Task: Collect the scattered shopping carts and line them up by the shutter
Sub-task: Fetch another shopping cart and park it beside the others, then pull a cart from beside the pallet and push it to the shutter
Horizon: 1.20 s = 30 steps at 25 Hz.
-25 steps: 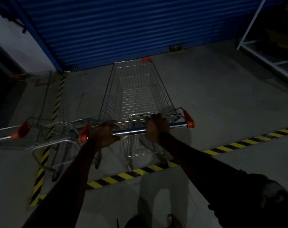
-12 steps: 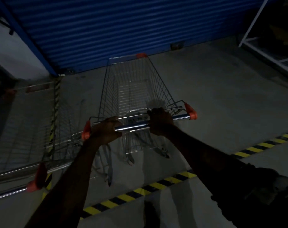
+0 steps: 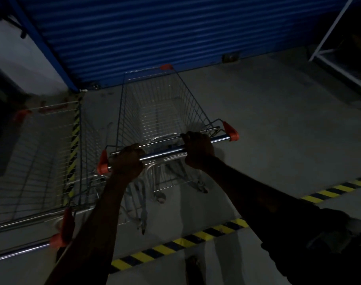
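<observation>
Left of my cart, a second cart stands close; right, open floor; ahead, the shutter blocks.

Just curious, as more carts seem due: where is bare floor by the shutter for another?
The widest bare floor lies right of the held shopping cart, bordered by the blue shutter, the white rack and the yellow-black stripe. Left is crowded: a second shopping cart stands close beside it, leaving only a narrow gap.
</observation>
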### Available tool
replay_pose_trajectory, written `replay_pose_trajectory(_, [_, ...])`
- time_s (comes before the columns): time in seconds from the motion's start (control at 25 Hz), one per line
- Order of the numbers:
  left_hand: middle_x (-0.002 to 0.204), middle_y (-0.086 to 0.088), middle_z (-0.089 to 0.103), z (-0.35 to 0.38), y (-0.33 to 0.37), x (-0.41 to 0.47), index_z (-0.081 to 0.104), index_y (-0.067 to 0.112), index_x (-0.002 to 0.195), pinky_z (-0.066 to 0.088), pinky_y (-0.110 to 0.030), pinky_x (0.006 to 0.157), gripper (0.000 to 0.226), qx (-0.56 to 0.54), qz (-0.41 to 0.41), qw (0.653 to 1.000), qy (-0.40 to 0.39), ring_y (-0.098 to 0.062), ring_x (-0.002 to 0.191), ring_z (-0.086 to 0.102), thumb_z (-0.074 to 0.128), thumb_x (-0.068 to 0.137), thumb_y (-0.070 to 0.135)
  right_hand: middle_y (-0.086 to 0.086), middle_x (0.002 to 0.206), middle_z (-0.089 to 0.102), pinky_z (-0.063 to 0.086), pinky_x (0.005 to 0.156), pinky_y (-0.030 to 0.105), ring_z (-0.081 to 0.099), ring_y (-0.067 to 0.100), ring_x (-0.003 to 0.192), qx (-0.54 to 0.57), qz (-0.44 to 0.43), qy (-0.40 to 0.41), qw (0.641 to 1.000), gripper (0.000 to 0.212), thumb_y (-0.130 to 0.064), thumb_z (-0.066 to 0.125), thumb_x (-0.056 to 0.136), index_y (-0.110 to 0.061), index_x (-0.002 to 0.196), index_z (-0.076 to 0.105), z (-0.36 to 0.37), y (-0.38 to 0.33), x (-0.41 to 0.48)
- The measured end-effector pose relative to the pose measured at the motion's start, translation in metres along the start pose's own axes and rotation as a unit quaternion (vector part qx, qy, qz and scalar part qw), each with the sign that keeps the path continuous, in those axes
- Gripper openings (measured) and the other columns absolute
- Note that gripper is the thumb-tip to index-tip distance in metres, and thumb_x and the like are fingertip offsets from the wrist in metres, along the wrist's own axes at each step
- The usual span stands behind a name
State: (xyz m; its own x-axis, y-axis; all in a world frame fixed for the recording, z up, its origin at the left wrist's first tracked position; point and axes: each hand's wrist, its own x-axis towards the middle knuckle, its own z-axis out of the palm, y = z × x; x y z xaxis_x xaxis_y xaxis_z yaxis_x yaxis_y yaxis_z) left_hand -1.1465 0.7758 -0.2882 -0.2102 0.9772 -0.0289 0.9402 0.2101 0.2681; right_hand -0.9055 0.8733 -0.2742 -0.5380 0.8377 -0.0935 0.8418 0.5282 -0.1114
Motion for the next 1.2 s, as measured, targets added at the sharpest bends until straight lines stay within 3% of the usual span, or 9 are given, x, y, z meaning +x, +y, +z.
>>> replay_pose_trajectory(0.08, [0.143,-0.009,0.056,0.002,0.006,-0.007,0.063,0.018,0.134,0.043,-0.053,0.105,0.064,0.011,-0.015,0.999,0.027,-0.037,0.131,0.051,0.075,0.073,0.008,0.010,0.154,0.043,0.024,0.118,0.045,0.041,0.035,0.139,0.006,-0.020,0.024,0.999,0.086,-0.022,0.072,0.074,-0.015,0.154,0.040,0.003,0.001,-0.016])
replay_pose_trajectory(0.2, [0.147,-0.012,0.047,0.006,0.045,-0.018,0.048,0.017,0.145,0.042,-0.056,0.104,0.089,-0.021,0.040,0.997,0.069,-0.038,0.135,0.044,0.077,0.062,0.007,0.008,0.166,0.029,0.018,0.122,0.049,0.023,0.032,0.152,0.057,-0.013,0.022,0.998,0.096,-0.026,0.076,0.077,-0.018,0.161,0.029,-0.002,0.009,-0.048])
replay_pose_trajectory(0.24, [0.146,-0.012,0.047,0.008,0.069,-0.025,0.048,0.016,0.144,0.043,-0.054,0.103,0.089,-0.009,0.072,0.993,0.092,-0.038,0.134,0.044,0.077,0.060,0.008,0.005,0.167,0.026,0.021,0.121,0.050,0.021,0.030,0.153,0.078,0.005,0.018,0.997,0.094,-0.027,0.074,0.080,-0.021,0.161,0.028,-0.007,0.014,-0.060])
replay_pose_trajectory(0.36, [0.142,-0.007,0.050,0.020,0.148,-0.054,0.053,0.018,0.140,0.041,-0.046,0.098,0.077,0.008,0.163,0.980,0.111,-0.034,0.126,0.048,0.074,0.065,0.016,0.006,0.161,0.037,0.037,0.112,0.048,0.039,0.031,0.143,0.124,0.074,0.023,0.989,0.081,-0.025,0.069,0.084,-0.023,0.158,0.035,-0.017,0.047,-0.112])
replay_pose_trajectory(0.68, [0.144,-0.002,0.050,0.068,0.357,-0.161,0.050,0.026,0.143,0.041,-0.052,0.101,0.067,-0.024,0.303,0.952,0.048,-0.030,0.132,0.047,0.073,0.081,0.021,0.009,0.149,0.050,0.039,0.106,0.051,0.047,0.035,0.133,0.103,0.260,0.095,0.955,0.062,-0.034,0.061,0.098,-0.022,0.155,0.038,-0.027,0.189,-0.383])
replay_pose_trajectory(1.0, [0.140,-0.003,0.054,0.116,0.559,-0.334,0.053,0.022,0.141,0.041,-0.050,0.097,0.060,-0.085,0.479,0.874,0.023,-0.029,0.128,0.050,0.068,0.084,0.024,0.008,0.145,0.054,0.041,0.104,0.050,0.049,0.033,0.131,0.108,0.425,0.160,0.884,0.055,-0.042,0.059,0.099,-0.023,0.149,0.046,-0.021,0.248,-0.663])
replay_pose_trajectory(1.2, [0.141,-0.002,0.054,0.134,0.662,-0.412,0.054,0.022,0.140,0.036,-0.050,0.104,0.059,-0.088,0.566,0.820,-0.004,-0.028,0.131,0.048,0.071,0.084,0.025,0.006,0.143,0.057,0.042,0.101,0.047,0.052,0.031,0.128,0.099,0.524,0.206,0.821,0.054,-0.045,0.058,0.100,-0.023,0.147,0.048,-0.020,0.268,-0.788])
